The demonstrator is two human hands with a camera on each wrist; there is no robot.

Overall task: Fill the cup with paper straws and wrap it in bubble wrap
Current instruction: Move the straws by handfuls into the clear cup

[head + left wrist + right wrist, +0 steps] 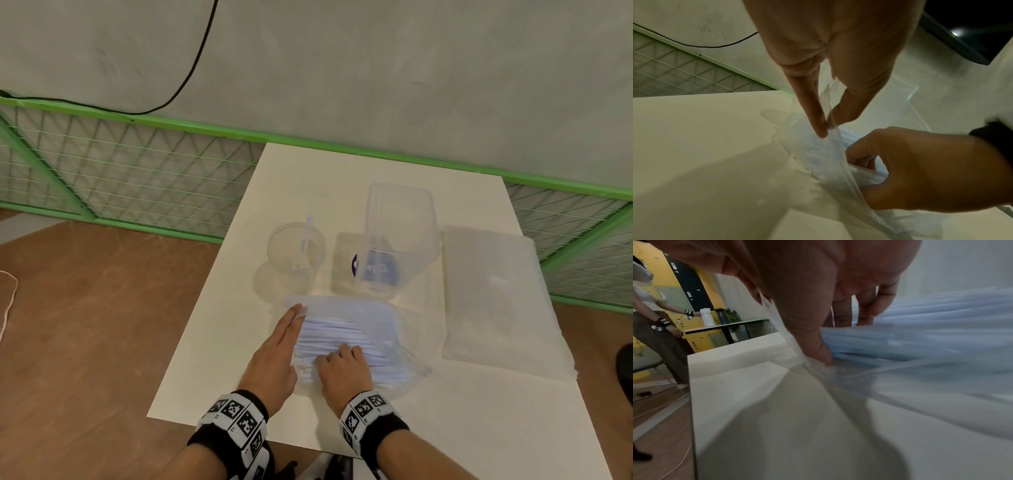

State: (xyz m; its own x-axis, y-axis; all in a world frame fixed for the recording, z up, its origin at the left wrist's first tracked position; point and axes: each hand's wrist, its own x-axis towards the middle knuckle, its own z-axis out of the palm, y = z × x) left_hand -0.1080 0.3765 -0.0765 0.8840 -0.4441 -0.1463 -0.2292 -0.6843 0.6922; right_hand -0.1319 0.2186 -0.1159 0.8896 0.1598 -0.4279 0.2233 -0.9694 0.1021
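A clear plastic bag (373, 322) of white paper straws (329, 334) lies on the white board (212, 359) in front of me. My left hand (297, 311) pinches the bag's open lip (835, 146) between thumb and finger (819, 120) and lifts it. My right hand (339, 354) reaches into the opening, its fingers (865, 311) and thumb curled round a bunch of straws (931, 331). Behind the bag stands a clear cup (296, 253) with a straw or two (305, 240) in it. Folded bubble wrap (496, 298) lies to the right.
A clear plastic container (399, 236) stands right of the cup, with a blue-labelled item (375, 267) at its base. A green mesh fence (137, 178) runs along the wall behind. Another person (655, 331) stands at a table far left in the right wrist view.
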